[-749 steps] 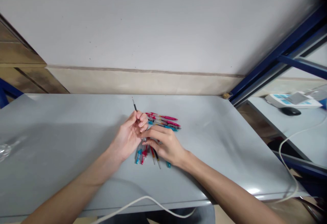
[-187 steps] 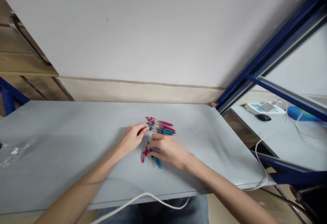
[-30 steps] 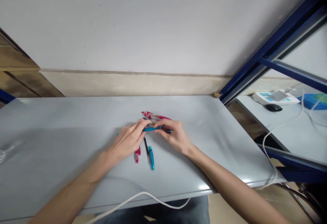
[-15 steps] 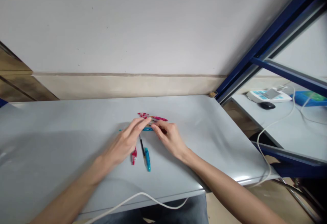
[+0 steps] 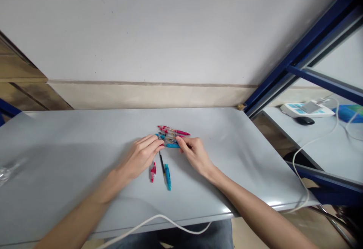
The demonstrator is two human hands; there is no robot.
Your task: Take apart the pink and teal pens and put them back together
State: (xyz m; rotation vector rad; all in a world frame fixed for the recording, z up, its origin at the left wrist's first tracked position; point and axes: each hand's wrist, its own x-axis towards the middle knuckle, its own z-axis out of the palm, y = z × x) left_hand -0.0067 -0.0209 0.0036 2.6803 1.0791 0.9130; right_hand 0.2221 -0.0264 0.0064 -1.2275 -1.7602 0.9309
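On the grey table (image 5: 70,139) several assembled red and blue pens (image 5: 173,131) lie side by side in a row. A blue pen (image 5: 171,145) lies at the near edge of that row. My right hand (image 5: 195,153) pinches its right end with thumb and forefinger. The fingers of my left hand (image 5: 140,155) are stretched out, with their tips touching the pen's left end. Just below the hands lie loose parts: a short red piece (image 5: 152,171), a thin black refill (image 5: 162,164) and a blue barrel piece (image 5: 168,176).
A white cable (image 5: 159,218) loops over the table's front edge. Crumpled clear plastic (image 5: 5,171) lies at the far left. A blue metal frame (image 5: 286,71) stands to the right, with a neighbouring table behind it holding a white device (image 5: 306,109) and a black mouse (image 5: 304,120).
The blue pen held between both hands has been brought down against the row of pens. My left fingers have loosened and straightened. The loose parts have not moved.
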